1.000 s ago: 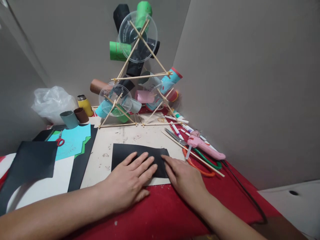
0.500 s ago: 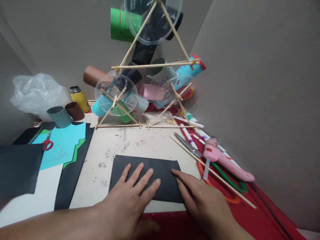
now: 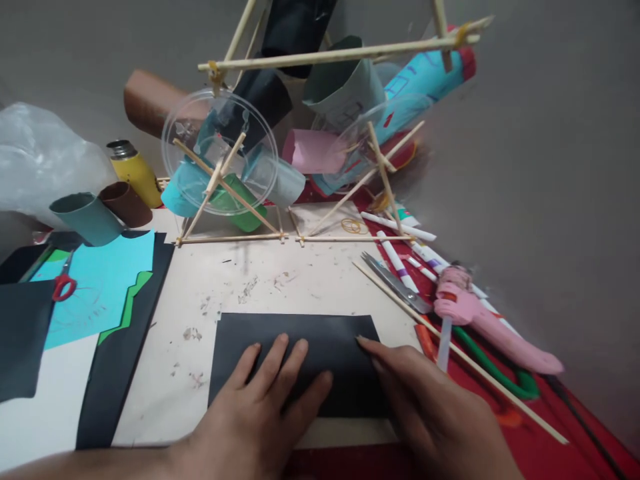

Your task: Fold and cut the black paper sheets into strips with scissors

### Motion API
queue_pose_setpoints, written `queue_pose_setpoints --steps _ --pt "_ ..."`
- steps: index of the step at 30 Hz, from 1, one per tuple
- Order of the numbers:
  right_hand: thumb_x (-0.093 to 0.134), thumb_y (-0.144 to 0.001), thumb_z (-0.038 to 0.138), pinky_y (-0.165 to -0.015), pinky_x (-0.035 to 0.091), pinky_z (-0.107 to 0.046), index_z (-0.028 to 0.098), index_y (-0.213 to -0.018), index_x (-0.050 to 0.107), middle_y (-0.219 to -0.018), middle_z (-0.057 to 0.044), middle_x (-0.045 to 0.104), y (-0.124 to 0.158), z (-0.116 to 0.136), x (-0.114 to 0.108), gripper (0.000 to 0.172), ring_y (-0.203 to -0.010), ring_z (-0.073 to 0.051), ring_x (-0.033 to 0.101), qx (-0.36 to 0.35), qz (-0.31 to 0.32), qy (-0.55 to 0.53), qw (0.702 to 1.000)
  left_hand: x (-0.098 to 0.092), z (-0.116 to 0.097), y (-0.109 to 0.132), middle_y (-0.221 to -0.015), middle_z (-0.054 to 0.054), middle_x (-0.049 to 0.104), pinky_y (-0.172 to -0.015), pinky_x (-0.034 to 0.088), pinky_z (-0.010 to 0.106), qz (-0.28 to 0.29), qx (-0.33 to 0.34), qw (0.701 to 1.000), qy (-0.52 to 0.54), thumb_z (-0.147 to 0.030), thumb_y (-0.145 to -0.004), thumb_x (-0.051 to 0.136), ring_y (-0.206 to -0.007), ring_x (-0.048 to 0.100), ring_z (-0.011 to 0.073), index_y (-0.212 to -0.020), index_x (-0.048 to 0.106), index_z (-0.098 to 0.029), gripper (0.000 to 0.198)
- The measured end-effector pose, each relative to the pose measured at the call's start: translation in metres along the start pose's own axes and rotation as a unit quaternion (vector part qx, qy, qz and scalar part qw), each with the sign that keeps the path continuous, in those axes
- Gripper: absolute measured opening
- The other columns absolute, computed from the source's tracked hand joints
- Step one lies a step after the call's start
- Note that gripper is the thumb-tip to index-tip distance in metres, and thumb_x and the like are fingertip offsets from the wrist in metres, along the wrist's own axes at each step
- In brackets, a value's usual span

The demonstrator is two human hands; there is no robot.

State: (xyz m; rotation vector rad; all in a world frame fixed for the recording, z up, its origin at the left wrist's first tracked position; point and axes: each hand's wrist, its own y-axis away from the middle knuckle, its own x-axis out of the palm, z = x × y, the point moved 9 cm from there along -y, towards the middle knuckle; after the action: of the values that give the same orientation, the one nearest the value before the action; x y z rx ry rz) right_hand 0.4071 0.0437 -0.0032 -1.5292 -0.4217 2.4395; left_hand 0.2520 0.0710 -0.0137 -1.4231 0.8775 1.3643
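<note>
A rectangular sheet of black paper [image 3: 345, 373] lies flat on the pale board [image 3: 285, 280] in front of me. Spread across the left half of the sheet, my left hand [image 3: 265, 400] presses down with its fingers apart. At the sheet's right edge my right hand [image 3: 430, 400] is closed on the paper, one fingertip showing on top. Its other fingers are partly hidden under the hand. Beyond the sheet stands a structure of wooden sticks [image 3: 235, 238], clear plastic discs [image 3: 170, 163] and coloured paper tubes [image 3: 313, 152].
On the left are red-handled scissors [image 3: 64, 288], blue paper [image 3: 117, 257], a teal tube [image 3: 87, 220], a yellow bottle [image 3: 137, 177] and a plastic bag [image 3: 43, 160]. On the right lie a pink glue gun [image 3: 500, 333], open-bladed scissors [image 3: 395, 283], a long stick [image 3: 480, 370] and markers [image 3: 399, 260].
The view has moved closer and tipped downward, so the structure sits higher and its top is cut off. Both hands stay on the black paper, with little change in pose.
</note>
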Motion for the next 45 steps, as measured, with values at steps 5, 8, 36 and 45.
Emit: queue_pose_setpoints --steps 5,8,36,45 --pt "0.042 -0.094 0.02 -0.052 0.054 -0.02 0.025 -0.116 0.055 -0.085 -0.004 0.069 0.002 -0.005 -0.001 0.026 -0.07 -0.016 0.07 0.014 -0.009 0.014 1.0 -0.008 0.004 -0.002 -0.148 0.016 0.036 -0.11 0.002 0.051 -0.038 0.003 0.999 -0.002 -0.073 -0.084 0.029 -0.14 0.017 0.0362 -0.148 0.027 -0.021 0.082" --pt "0.041 -0.094 0.019 -0.052 0.054 -0.02 0.024 -0.118 0.054 -0.087 -0.005 0.069 0.001 -0.005 -0.002 0.028 -0.072 -0.016 0.07 0.012 -0.012 0.019 1.0 -0.007 0.004 -0.003 -0.149 0.016 0.034 -0.111 -0.002 0.051 -0.023 0.005 1.0 -0.002 -0.071 -0.084 0.03 -0.14 0.014 0.0359 -0.148 0.027 -0.019 0.082" --pt "0.037 -0.096 0.031 -0.053 0.055 -0.023 0.02 -0.119 0.057 -0.098 -0.01 0.07 0.0 -0.001 -0.001 0.032 -0.08 -0.02 0.071 -0.036 -0.029 0.098 0.994 0.004 0.007 -0.001 -0.153 0.019 0.022 -0.111 0.01 0.051 0.046 -0.015 0.998 0.047 -0.067 -0.089 0.022 -0.143 0.009 0.0335 -0.151 0.014 -0.017 0.08" --pt "0.037 -0.097 0.03 -0.05 0.055 -0.023 0.019 -0.119 0.057 -0.098 -0.011 0.07 -0.003 0.002 -0.002 0.031 -0.079 -0.02 0.071 -0.037 -0.023 0.105 0.994 0.012 0.012 -0.002 -0.154 0.019 0.018 -0.109 0.013 0.058 0.087 -0.026 0.989 0.119 -0.073 -0.083 0.031 -0.141 0.013 0.0384 -0.151 0.012 -0.021 0.087"
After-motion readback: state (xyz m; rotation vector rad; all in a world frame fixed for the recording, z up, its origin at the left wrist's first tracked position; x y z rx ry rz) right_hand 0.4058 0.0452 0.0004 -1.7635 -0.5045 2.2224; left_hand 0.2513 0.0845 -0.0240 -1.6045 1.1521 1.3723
